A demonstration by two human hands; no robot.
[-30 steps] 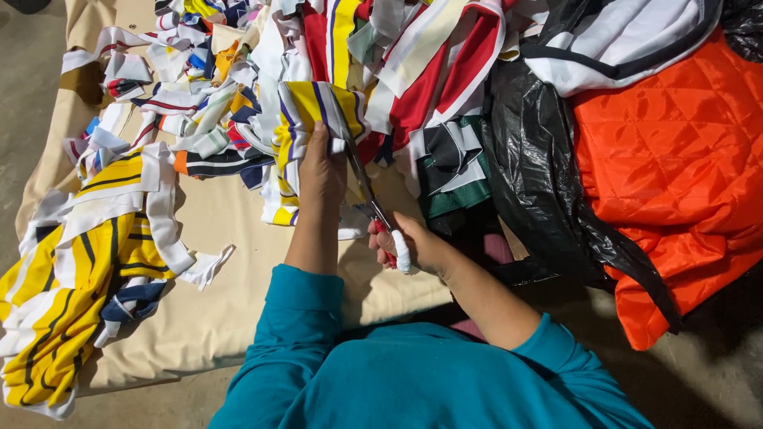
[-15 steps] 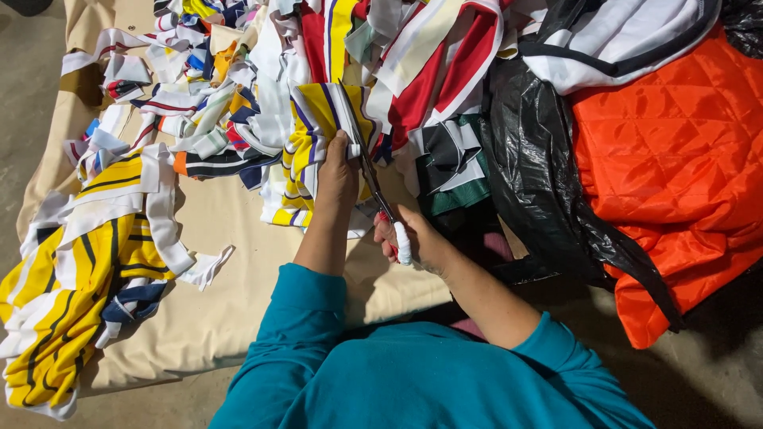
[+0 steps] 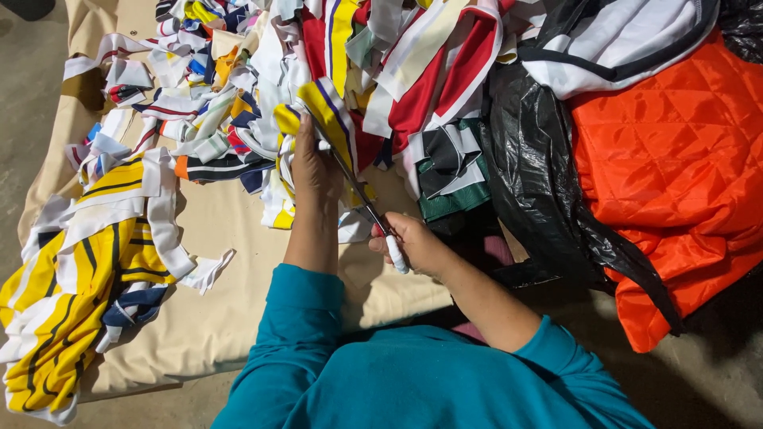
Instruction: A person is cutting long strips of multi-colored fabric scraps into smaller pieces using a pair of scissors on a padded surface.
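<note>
While left hand point(image 3: 311, 163) keeps gripping yellow strip point(image 3: 330, 119), right hand point(image 3: 413, 242) closed on scissors point(image 3: 373, 214), unchanged.

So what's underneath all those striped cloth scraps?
A beige sheet spread on the grey floor lies under the striped scraps. Whatever is beneath the thick pile is covered.

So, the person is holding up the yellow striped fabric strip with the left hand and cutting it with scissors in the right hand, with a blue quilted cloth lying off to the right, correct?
Nearly: the quilted cloth on the right is orange, not blue, as the head view shows. The left hand does hold the yellow striped fabric strip, and the right hand works the scissors.
</note>
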